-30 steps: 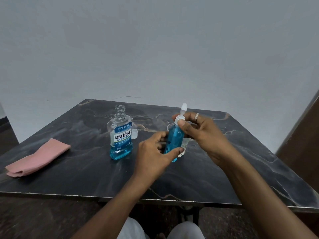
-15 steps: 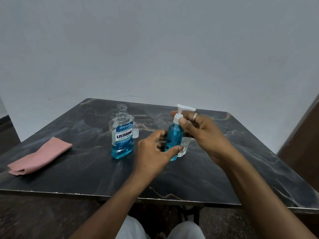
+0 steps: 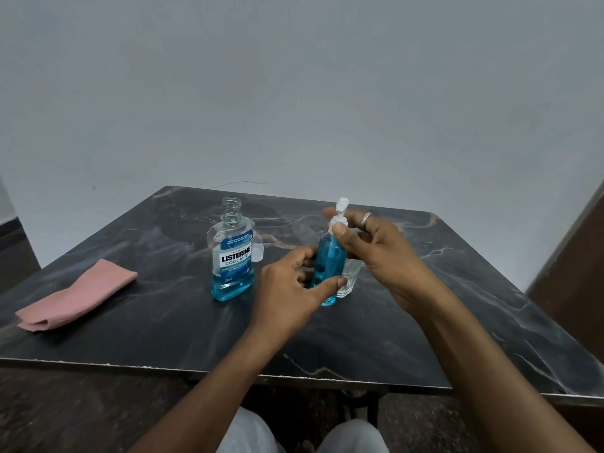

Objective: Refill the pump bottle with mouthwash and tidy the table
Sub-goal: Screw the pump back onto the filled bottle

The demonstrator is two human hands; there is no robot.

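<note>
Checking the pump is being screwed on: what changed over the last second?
The right hand turned the pump head: its spout swung out to the right, then round to end-on again. The left hand keeps its grip on the pump bottle. The mouthwash bottle, pink cloth and small glass stayed put.

Plain room around a dark marbled table [image 3: 457, 322]
A bare grey-white wall [image 3: 294, 93] rises behind the table's far edge, with a thin curved line [image 3: 242, 183] just above that edge, perhaps a wire or a crack. A brown wooden panel [image 3: 575, 273] stands past the right edge. Below the near edge are a dark speckled floor [image 3: 81, 413], a black metal frame [image 3: 369, 407] and pale trousers [image 3: 251, 433].
</note>
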